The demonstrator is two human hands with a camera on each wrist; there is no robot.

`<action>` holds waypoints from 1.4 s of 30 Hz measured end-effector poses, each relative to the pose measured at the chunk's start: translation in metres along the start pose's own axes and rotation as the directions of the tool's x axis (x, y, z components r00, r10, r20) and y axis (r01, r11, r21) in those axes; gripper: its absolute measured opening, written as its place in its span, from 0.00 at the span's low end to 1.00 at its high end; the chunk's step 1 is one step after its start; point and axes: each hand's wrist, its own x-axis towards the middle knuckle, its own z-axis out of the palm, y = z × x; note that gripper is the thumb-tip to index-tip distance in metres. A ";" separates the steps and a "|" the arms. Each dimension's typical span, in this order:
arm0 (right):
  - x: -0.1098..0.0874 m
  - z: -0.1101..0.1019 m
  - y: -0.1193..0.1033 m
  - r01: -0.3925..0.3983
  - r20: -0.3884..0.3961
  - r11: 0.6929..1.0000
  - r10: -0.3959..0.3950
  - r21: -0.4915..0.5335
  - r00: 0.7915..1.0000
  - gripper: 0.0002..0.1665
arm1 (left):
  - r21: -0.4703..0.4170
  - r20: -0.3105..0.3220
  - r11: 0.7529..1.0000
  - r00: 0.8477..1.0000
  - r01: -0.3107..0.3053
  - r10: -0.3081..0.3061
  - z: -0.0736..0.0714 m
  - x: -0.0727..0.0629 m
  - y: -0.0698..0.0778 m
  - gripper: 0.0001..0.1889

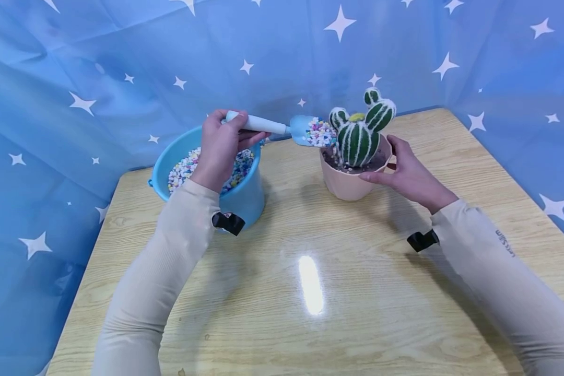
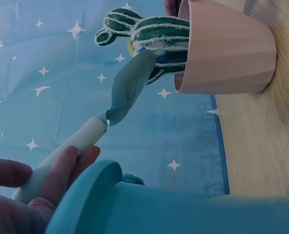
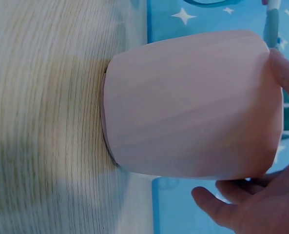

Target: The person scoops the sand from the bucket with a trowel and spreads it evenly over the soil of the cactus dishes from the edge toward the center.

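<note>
My left hand (image 1: 216, 149) grips the pale handle of a small blue hand shovel (image 1: 265, 124) and reaches over a light blue bucket (image 1: 246, 201). Multicoloured pebbles (image 1: 320, 133) lie on the shovel's blade, whose tip is at the near-left side of a cactus (image 1: 357, 145). That cactus, green with white fuzzy ribs, stands in dark soil inside a pink flowerpot (image 1: 348, 183). Around the pot's right side, my right hand (image 1: 411, 175) holds the rim between thumb and fingers. In the right wrist view, the flowerpot (image 3: 193, 107) sits upright on the table.
More coloured pebbles (image 1: 183, 169) fill part of the bucket, left of the pot. Both stand on a wooden table (image 1: 272, 292), near its back edge. A blue curtain (image 1: 282, 52) with white stars hangs behind and at the sides.
</note>
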 end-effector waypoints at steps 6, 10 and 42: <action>0.001 0.000 0.000 -0.016 0.034 1.000 0.016 0.002 0.999 0.66 | 0.019 0.002 1.000 1.000 0.005 -0.005 -0.001 0.001 0.001 0.11; -0.001 0.000 -0.002 -0.039 0.032 0.999 0.039 0.000 0.999 0.67 | 0.046 0.010 0.999 1.000 -0.005 0.004 -0.001 0.001 0.001 0.11; -0.001 0.004 -0.005 -0.052 0.026 0.998 0.053 -0.037 0.998 0.72 | 0.167 0.061 0.980 0.993 -0.110 0.101 0.009 -0.003 0.005 0.10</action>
